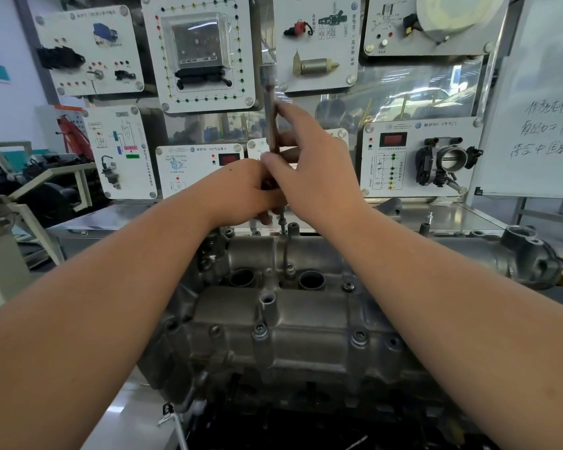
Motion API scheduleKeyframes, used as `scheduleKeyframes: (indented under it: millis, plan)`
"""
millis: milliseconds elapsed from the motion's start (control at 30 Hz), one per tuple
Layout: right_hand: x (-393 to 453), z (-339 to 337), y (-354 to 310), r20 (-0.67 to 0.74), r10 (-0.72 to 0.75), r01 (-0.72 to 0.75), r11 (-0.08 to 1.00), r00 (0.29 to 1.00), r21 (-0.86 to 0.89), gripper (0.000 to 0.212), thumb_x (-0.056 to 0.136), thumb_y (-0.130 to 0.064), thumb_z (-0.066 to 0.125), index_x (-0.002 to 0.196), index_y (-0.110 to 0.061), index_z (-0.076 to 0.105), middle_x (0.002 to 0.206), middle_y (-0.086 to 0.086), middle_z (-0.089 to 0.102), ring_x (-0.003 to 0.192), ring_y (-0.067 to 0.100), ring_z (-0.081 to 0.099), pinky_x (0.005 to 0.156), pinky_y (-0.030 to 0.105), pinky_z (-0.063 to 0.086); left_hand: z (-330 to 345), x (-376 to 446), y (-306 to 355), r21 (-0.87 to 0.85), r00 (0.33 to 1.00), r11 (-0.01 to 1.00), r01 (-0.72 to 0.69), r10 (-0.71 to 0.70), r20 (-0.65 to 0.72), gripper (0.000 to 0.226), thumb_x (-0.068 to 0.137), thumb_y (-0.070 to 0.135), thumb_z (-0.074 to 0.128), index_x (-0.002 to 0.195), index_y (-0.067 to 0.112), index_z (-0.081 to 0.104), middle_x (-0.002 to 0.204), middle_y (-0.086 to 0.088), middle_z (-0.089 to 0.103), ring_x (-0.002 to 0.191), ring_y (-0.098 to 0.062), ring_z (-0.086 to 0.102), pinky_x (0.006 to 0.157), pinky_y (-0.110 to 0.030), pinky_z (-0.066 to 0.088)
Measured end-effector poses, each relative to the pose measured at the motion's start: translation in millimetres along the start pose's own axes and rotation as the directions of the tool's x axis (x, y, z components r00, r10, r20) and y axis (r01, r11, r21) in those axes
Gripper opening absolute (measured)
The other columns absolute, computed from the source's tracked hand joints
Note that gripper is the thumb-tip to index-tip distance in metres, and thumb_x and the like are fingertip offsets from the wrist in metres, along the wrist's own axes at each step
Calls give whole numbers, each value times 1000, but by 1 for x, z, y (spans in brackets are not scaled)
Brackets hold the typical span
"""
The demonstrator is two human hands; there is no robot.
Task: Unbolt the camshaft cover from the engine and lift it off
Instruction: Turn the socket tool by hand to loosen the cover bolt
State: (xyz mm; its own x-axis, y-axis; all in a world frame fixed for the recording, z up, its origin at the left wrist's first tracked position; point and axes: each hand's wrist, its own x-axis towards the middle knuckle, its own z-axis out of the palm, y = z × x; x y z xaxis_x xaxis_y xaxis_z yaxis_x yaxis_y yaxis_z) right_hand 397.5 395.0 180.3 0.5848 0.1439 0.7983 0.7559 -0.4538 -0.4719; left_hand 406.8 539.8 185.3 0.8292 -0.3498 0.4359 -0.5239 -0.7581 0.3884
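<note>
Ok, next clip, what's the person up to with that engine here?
A person is working a long wrench at the far edge of the engine's metal cover. The left hand grips the tool low down, the right hand holds its handle higher up, and its tip sits on a bolt at the back. The near bolts are in place, and the cover is on the engine.

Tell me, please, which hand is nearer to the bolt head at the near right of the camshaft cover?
Right, narrowly. Both hands hold the wrench at the far edge; the right hand is on the bolt head's side, the left hand farther left.
</note>
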Motion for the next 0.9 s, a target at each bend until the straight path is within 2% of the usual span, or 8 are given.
scheduleKeyframes:
  millis: [100,200,333,467,567,633,733,900]
  plan:
    - [2,1,1,-14,5,-5,1000,1000,6,51,95,-14,61,145,-22,51,112,-4,70,100,15,67,93,36,53,1,1,-1,23,1000,1000,-9,10,-18,22,96,24,57,79,37,62,67,29,69,56,5,67,48,-5,41]
    - [3,2,2,-17,11,-10,1000,1000,15,56,94,-11,57,148,-21,45,106,-2,71,95,16,67,89,37,55,2,-1,0,3,1000,1000,-9,9,-5,22,96,25,54,83,40,62,68,33,68,60,6,67,50,-4,41]
    - [2,1,4,-26,15,-14,1000,1000,20,61,94,-15,60,151,-23,40,98,-5,69,87,12,66,82,29,55,0,-2,1,-3,1000,1000,-13,13,26,22,98,25,54,86,40,63,72,35,67,63,2,70,51,-6,44]
    - [3,2,5,-16,1,-1,1000,1000,-3,50,96,-18,61,144,-23,50,101,-7,68,91,11,64,83,23,49,2,-1,2,40,1000,999,-30,30,5,22,96,27,56,81,43,58,69,37,66,56,4,66,50,-5,42]
    - [5,1,5,1,-10,10,999,1000,-35,41,99,-18,55,140,-18,51,99,-3,70,90,16,65,85,32,53,1,-1,0,7,1000,1000,-25,25,8,23,99,27,52,85,43,61,78,37,67,63,0,71,50,-6,43]
    - [4,0,5,19,0,0,1000,1000,-24,45,100,-17,53,144,-17,45,100,0,71,90,19,67,85,37,54,0,-2,1,-6,1000,1000,-24,24,17,25,100,25,50,87,44,61,81,38,67,67,-2,73,50,-6,44]
    - [3,0,5,26,8,-8,1000,1000,-21,55,98,-19,59,150,-20,40,104,-1,71,94,17,67,87,32,54,1,-2,1,28,1000,999,-26,26,10,24,100,26,54,86,45,59,72,38,66,60,3,69,50,-5,42]
    - [4,1,4,-19,-5,5,1000,1000,-21,29,97,-15,57,126,-16,57,90,-3,69,85,17,65,82,36,53,2,0,0,36,999,998,-42,42,-15,21,96,28,57,81,43,59,68,37,65,56,5,66,50,-4,41]
